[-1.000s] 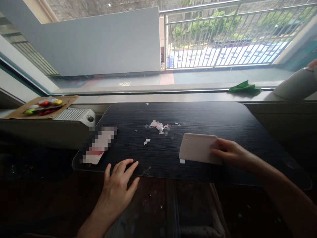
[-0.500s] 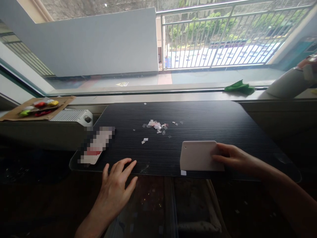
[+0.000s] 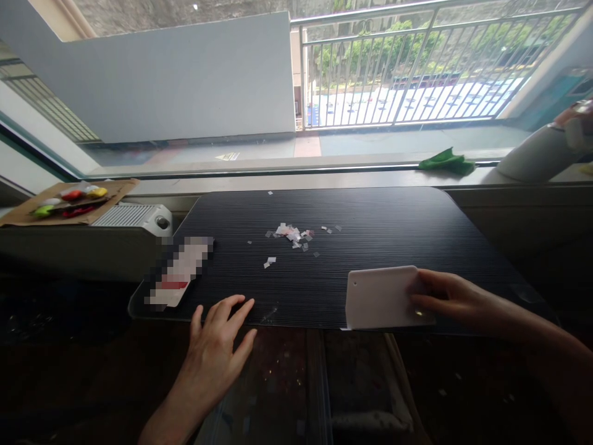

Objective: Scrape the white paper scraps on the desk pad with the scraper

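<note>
A flat white plastic scraper (image 3: 380,300) with a small hole in one corner is gripped at its right end by my right hand (image 3: 445,298). It stands tilted by the front edge of the dark table (image 3: 393,222), its lower edge beside the table rim. A sliver of a white paper scrap (image 3: 344,329) shows at its lower left corner. My left hand (image 3: 217,346) holds nothing, fingers spread over the table's front edge. Beyond it, small paper scraps (image 3: 291,232) lie in a loose heap mid-table, with two more pieces (image 3: 269,262) closer to me.
A blurred-out flat item (image 3: 183,269) lies on the table's left end. Left of the table, a cardboard sheet (image 3: 118,193) carries colourful pieces. On the window sill are a green cloth (image 3: 447,162) and a white bottle-like object (image 3: 532,151). Some scraps lie on the floor.
My right hand has moved the scraper slightly right and towards me. The scrap under its left corner is now mostly hidden. My left hand has barely moved.
</note>
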A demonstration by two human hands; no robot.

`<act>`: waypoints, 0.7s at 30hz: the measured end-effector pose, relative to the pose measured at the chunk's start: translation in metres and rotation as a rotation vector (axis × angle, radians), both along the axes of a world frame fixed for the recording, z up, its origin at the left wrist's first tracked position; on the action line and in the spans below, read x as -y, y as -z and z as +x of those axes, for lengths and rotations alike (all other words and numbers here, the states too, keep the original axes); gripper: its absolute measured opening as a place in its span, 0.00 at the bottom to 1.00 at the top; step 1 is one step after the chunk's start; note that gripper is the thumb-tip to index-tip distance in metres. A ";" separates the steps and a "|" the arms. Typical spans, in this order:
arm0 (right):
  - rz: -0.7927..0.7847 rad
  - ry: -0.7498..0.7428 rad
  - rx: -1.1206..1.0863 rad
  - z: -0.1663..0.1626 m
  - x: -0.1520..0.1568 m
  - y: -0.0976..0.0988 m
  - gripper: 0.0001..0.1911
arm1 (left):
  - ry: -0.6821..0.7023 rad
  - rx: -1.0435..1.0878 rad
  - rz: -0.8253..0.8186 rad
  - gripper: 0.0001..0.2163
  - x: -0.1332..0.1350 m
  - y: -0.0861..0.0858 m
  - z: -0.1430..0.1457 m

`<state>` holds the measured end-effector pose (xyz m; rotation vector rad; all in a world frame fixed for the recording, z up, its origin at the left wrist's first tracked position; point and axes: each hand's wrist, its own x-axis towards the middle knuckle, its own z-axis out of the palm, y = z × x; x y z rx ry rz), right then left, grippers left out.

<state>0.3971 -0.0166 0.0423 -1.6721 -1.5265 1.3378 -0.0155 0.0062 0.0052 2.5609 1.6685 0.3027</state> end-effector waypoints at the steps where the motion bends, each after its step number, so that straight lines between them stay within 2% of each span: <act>1: -0.002 -0.005 0.008 0.000 0.001 -0.002 0.14 | -0.001 -0.001 0.002 0.18 0.000 0.000 0.000; 4: 0.022 0.014 0.028 0.001 0.004 -0.006 0.13 | -0.001 -0.005 -0.004 0.18 -0.001 0.001 -0.002; 6: 0.104 0.101 0.054 0.002 0.002 -0.007 0.16 | 0.003 -0.001 -0.007 0.18 0.000 0.002 -0.002; 11: 0.418 0.568 0.058 0.000 -0.027 0.000 0.19 | -0.035 0.034 0.066 0.18 0.004 0.007 0.003; 13: 0.489 0.663 0.035 -0.003 -0.048 0.009 0.18 | -0.040 0.047 0.092 0.18 0.005 0.013 0.003; 17: 0.521 0.611 0.061 -0.012 -0.080 0.030 0.18 | -0.020 0.071 0.133 0.19 0.005 0.022 0.000; 21: 0.499 0.535 0.112 -0.032 -0.075 0.044 0.18 | -0.052 0.077 0.124 0.19 0.007 0.021 0.003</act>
